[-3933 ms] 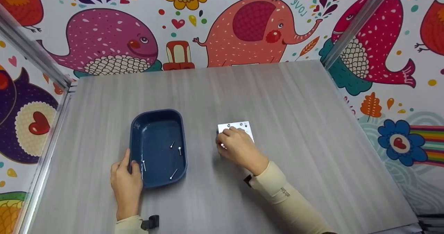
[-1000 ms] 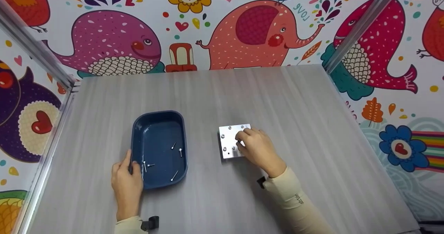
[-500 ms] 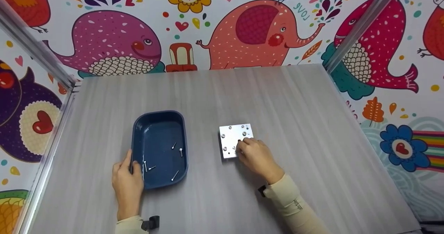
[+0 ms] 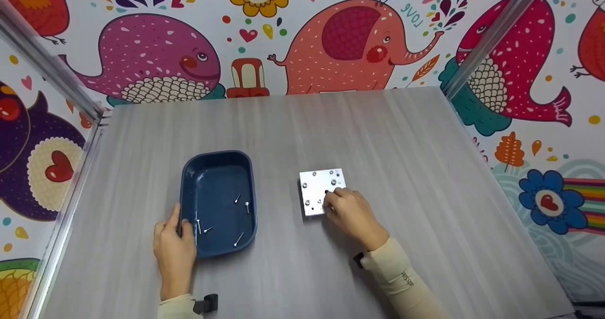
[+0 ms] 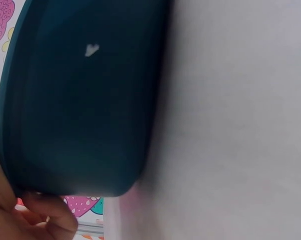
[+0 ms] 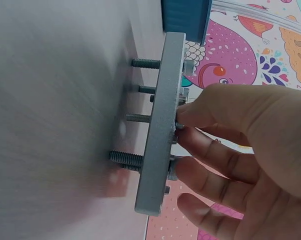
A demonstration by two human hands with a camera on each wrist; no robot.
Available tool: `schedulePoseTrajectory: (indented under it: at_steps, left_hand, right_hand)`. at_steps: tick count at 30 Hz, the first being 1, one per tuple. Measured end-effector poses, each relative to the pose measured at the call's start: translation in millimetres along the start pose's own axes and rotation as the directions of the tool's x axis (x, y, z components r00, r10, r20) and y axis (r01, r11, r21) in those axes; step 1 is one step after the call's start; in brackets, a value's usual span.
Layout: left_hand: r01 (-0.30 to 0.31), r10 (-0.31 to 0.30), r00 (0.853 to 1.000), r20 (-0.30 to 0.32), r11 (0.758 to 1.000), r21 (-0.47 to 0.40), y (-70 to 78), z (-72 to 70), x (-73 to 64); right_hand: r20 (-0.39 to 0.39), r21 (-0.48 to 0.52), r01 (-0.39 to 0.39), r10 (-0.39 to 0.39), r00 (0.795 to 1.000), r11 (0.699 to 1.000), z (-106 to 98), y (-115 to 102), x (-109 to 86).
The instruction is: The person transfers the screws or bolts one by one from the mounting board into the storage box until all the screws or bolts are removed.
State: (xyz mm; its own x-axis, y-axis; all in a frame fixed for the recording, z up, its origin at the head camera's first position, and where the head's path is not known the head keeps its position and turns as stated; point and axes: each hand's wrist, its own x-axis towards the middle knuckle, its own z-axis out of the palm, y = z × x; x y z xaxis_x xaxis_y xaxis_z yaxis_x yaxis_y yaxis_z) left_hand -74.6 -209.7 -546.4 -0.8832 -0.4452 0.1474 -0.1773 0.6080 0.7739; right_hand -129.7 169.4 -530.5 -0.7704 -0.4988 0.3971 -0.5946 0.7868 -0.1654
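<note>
On the table's left half stands a dark blue plastic tray [image 4: 215, 177] holding several loose screws, among them a screw [image 4: 239, 239] near its lower right corner. My left hand [image 4: 174, 253] grips the tray's left wall between thumb and fingers. A square silver metal plate [image 4: 314, 191] with several screws through it sits right of the tray. Over its lower right corner, my right hand [image 4: 354, 217] pinches a small screw between thumb and index finger. In the right wrist view, screw shanks [image 6: 135, 159] stick out beneath the metal plate [image 6: 160, 125], which is raised off the table.
The table [image 4: 401, 144] is grey with a wood grain. Brightly printed walls [image 4: 264, 35] close it in at the back and sides, with metal frame posts [image 4: 496, 35] at the corners.
My right hand has shifted from the plate's left side to its lower right, uncovering the screws there. One more screw lies in the tray than 3.9 seconds ago. My left hand stays at the tray.
</note>
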Motion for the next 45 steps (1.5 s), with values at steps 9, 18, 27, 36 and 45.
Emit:
schedulePoseTrajectory:
  at_steps: [9,18,27,36,45]
  left_hand:
    - [0.011,-0.011,1.000,0.011,1.000,0.003,-0.5,-0.5,0.3]
    - [0.001,-0.001,1.000,-0.008,1.000,-0.003,-1.2,0.7,1.5]
    - [-0.002,0.002,1.000,0.001,1.000,-0.008,0.5,0.1,0.6]
    - [-0.007,0.007,1.000,-0.008,1.000,-0.016,0.6,-0.5,-0.5]
    - [0.001,-0.001,1.000,-0.004,1.000,-0.017,0.7,-0.5,-0.4]
  right_hand:
    - [0.000,-0.002,0.009,-0.009,1.000,1.000,-5.9,0.4,5.3]
    - [0.015,0.023,-0.003,0.002,1.000,1.000,-21.8,-2.7,11.0]
    - [-0.010,0.040,-0.003,0.003,1.000,0.999,-27.0,-4.8,15.9]
    - [-0.038,0.054,0.062,-0.060,0.997,0.997,-26.0,-21.3,49.7]
    - [-0.042,0.090,0.179,-0.176,0.984,0.980,-22.0,-51.8,103.1]
